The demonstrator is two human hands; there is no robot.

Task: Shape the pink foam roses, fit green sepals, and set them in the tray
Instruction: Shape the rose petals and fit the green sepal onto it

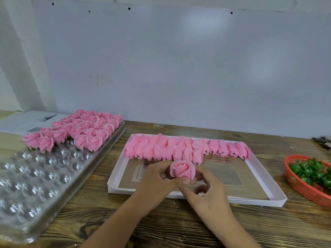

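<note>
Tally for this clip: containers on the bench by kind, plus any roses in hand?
Clear tray: 1
Pink box: 1
Red basket: 1
Rose held between left hand and right hand: 1
Total: 4

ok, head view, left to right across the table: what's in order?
Clear plastic tray with finished roses at its far end → pink-rimmed cardboard tray of unshaped roses, both hands holding one rose above it → red basket of green sepals.
</note>
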